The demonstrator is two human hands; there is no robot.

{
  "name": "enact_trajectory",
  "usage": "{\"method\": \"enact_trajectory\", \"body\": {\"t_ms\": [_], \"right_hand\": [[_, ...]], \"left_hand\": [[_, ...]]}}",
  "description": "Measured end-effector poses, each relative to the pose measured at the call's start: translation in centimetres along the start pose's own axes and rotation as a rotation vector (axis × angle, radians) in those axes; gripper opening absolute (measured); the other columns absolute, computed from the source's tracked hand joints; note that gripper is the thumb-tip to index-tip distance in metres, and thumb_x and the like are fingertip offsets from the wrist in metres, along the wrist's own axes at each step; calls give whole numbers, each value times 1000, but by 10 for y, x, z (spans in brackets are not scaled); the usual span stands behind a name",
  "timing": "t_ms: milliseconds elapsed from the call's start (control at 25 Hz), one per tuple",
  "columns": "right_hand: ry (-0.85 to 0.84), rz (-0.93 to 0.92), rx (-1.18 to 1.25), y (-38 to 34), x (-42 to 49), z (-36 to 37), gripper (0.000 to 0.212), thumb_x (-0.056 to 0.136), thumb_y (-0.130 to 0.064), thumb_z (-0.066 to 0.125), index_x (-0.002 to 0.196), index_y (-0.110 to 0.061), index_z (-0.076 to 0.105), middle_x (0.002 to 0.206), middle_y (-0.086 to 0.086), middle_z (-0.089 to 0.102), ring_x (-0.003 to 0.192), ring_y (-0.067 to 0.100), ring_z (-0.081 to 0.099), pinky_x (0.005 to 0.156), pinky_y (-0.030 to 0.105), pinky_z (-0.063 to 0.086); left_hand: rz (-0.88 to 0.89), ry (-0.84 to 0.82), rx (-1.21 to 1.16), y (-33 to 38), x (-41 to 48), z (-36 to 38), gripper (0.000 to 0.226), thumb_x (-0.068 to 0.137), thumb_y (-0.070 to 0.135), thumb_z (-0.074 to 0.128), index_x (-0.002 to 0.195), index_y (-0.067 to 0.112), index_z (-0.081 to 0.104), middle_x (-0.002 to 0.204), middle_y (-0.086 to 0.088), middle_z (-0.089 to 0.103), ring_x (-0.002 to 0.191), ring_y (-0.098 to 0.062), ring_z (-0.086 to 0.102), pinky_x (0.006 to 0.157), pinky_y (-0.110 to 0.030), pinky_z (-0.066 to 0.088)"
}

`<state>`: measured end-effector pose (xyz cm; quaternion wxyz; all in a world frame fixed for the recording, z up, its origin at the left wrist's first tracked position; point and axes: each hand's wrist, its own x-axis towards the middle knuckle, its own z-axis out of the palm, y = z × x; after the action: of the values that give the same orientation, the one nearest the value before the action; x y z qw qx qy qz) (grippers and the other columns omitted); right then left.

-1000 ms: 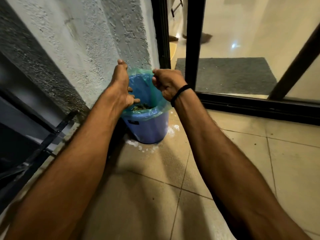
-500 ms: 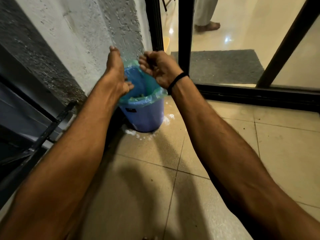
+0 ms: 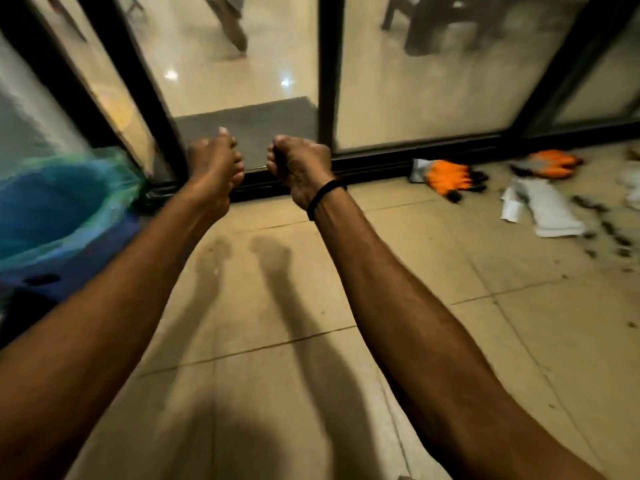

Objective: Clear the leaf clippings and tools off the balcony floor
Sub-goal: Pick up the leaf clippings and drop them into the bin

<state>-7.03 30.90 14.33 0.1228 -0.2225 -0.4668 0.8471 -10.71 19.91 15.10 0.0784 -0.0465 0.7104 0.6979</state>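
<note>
head view: left hand (image 3: pixel 214 164) and right hand (image 3: pixel 301 168) hover, curled into empty fists. orange gloves (image 3: pixel 446 176) and leaf clippings (image 3: pixel 609 233) lie right, blue bin (image 3: pixel 52 216) left.

Balcony floor (image 3: pixel 311 341): beige tiles, thin dark joints.
Left edge: a blue bin (image 3: pixel 79 244) with a green liner stands on the tiles. Right, near the door track (image 3: pixel 381 167): two orange gloves (image 3: pixel 446 176) (image 3: pixel 550 163), apart from each other. White paper sheets (image 3: pixel 547 211) lie just in front of them. Dark leaf clippings (image 3: pixel 611 235) are scattered beside the paper, blurred.
</note>
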Motion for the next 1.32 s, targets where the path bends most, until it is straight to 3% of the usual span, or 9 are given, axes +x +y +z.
{"method": "enact_trajectory", "body": {"t_ms": [120,320,480,600,800,1040,1120,1200,1320], "right_hand": [[230,-120,-58,-48,19,-110,16,89,-3,62,75,-9,60,65,8,60,58,17,56,61,30,52],[567,-285,-76,-107,18,-259,18,86,-13,66,69,-18,63,69,8,67,60,19,61,67,36,57],[797,-339,-198,-140,2,-364,14,74,-28,65,62,-22,66,74,6,72,78,31,70,76,51,58],[977,-388,-235,-171,-29,-432,16,70,-30,61,61,-19,67,65,5,69,74,34,68,71,51,58],[1179,-437,-286,-202,-122,-494,18,81,-22,63,64,-17,66,69,5,71,73,29,68,71,45,59],[1468,-388,-429,-210,-267,-565,20,89,-17,61,76,-5,70,83,9,73,80,25,68,75,41,59],[1548,-322,-491,-224,-291,-579,21,86,-18,61,69,-8,68,71,6,70,75,24,69,68,40,60],[1511,-218,-596,-254,-308,-591,21,83,-17,61,63,-15,60,62,-1,60,68,19,65,58,32,55],[1570,-161,-556,-294,-331,-617,11,82,-13,61,79,-18,52,81,0,56,73,18,55,62,28,47]], "left_hand": [[99,-158,244,-14,-16,99,30,105,35,44,87,19,61,74,-2,56,67,-14,53,61,-27,44],[354,-398,620,-27,-56,263,24,99,38,54,93,17,64,94,-9,69,86,-24,64,77,-34,52],[467,-550,703,-29,-106,365,23,96,29,59,79,16,66,77,-8,65,78,-23,62,70,-34,48],[568,-702,791,-30,-145,422,28,96,27,58,74,13,67,72,-11,65,70,-23,62,68,-32,49],[735,-853,885,-34,-229,506,25,90,33,60,85,11,70,90,-13,71,88,-28,66,77,-39,55],[921,-1222,856,-64,-380,578,24,89,24,61,97,6,75,88,-13,71,82,-27,67,73,-33,53],[950,-1265,885,-54,-416,598,20,88,23,63,94,7,72,87,-10,70,78,-23,65,66,-34,54],[985,-1269,884,-40,-448,620,24,88,23,63,105,6,68,99,-10,68,89,-25,64,72,-36,55],[987,-1284,818,-38,-490,642,30,94,21,59,119,5,60,116,-12,64,107,-27,61,83,-37,53]]}}
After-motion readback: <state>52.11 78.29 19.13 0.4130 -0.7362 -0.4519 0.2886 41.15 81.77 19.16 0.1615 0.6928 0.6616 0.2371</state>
